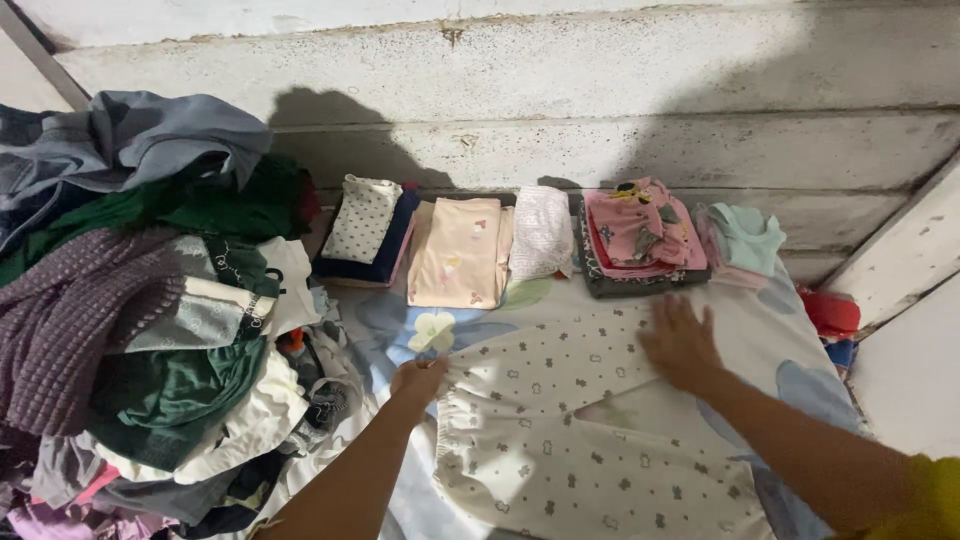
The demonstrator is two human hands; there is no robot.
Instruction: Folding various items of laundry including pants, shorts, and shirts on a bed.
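Observation:
A cream pair of small trousers (560, 430) with grey dot and bear print lies spread on the bed sheet (760, 310). My left hand (418, 380) pinches the waistband corner at the left. My right hand (682, 342) lies flat, fingers spread, pressing on the upper leg of the trousers.
A tall heap of unfolded clothes (140, 300) fills the left side. Along the concrete wall sit folded stacks: dotted white on navy (366, 228), peach (460, 252), white patterned (542, 232), pink on grey (640, 236), mint and pink (745, 240). A red item (830, 312) lies at the right edge.

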